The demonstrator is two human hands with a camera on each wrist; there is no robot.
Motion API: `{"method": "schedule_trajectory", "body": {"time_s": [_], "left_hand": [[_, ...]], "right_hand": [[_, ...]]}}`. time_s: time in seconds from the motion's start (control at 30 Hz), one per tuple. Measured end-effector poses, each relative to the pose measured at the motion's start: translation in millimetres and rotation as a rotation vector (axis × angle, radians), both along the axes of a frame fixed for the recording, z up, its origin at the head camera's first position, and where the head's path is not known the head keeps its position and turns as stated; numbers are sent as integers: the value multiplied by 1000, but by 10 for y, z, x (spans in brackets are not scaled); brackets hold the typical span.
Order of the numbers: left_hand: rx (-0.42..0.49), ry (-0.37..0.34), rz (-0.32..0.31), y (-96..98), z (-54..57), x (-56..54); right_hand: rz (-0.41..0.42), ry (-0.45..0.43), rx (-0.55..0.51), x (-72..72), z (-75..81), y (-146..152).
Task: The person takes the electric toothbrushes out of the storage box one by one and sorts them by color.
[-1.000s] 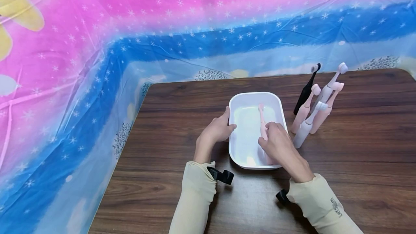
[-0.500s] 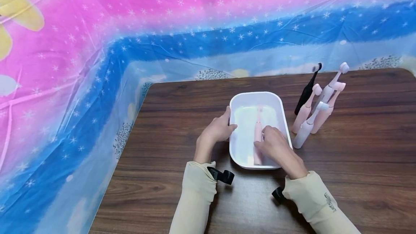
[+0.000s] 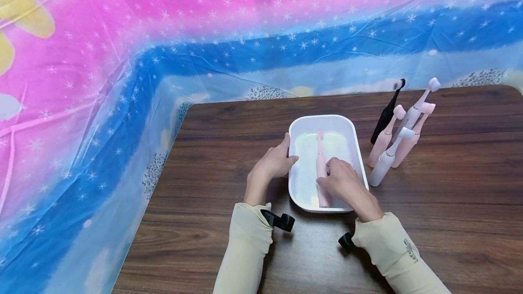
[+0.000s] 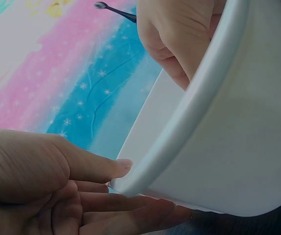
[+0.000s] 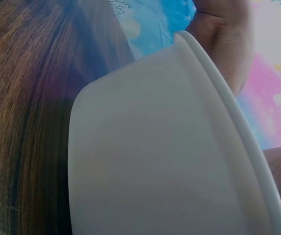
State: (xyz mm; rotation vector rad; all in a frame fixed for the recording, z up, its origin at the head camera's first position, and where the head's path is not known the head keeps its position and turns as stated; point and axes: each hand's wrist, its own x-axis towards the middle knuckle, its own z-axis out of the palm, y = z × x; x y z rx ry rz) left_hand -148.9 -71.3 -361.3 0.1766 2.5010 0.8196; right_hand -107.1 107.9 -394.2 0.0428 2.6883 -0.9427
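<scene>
A white plastic bin [image 3: 304, 176] with rounded corners stands on the table. Inside it a pink electric toothbrush [image 3: 320, 160] lies lengthwise, head toward the far end. My right hand [image 3: 347, 181] reaches over the right rim and pinches the toothbrush's handle between thumb and fingers. At the bin's left side, my left hand [image 3: 273, 161] grips the rim, thumb over the edge and fingers along the outside, as the left wrist view shows at the thumb [image 4: 104, 169]. The bin's wall [image 5: 150, 142] hides the toothbrush in the right wrist view.
Right of the bin several electric toothbrushes stand upright in a cluster: a black one [image 3: 384, 119], a white one [image 3: 382, 167], a pink one [image 3: 380, 146] and others. A patterned cloth [image 3: 245, 26] hangs behind the wooden table [image 3: 204, 149].
My right hand has moved left with the pink toothbrush, from near the bin's right side toward its middle. The toothbrush has come down onto the floor. My left hand stays put.
</scene>
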Motion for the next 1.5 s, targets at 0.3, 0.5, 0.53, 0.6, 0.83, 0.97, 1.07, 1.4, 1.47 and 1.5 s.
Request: {"method": "schedule_trajectory", "body": {"time_s": [0.3,0.5,0.53,0.6,0.83,0.97,1.07,1.4,1.47,1.5], "left_hand": [[-2,-6,4,1,-11,-5],[-8,7,-3,-2,-5,-6],[-6,7,-4,-1,-4,-5],[-3,10,-4,2,-2,-4],[-4,20,1,0,-6,-4],[-3,17,0,0,-5,-3],[-5,13,1,0,0,-4],[1,4,0,4,4,-6],[-1,4,1,3,0,-6],[-1,3,1,3,-1,-6]], "right_hand": [[3,-16,-10,-10,-5,-4],[14,-21,-29,-31,-17,-31],[15,-22,-31,-34,-19,-35],[19,-21,-31,-39,-20,-40],[33,-11,-26,-46,-26,-46],[42,-24,-46,-58,-38,-35],[44,-41,-93,-67,-52,-24],[0,-126,-347,-71,-31,16],[-14,-133,-378,-72,-22,21],[-26,-134,-391,-74,-22,23]]}}
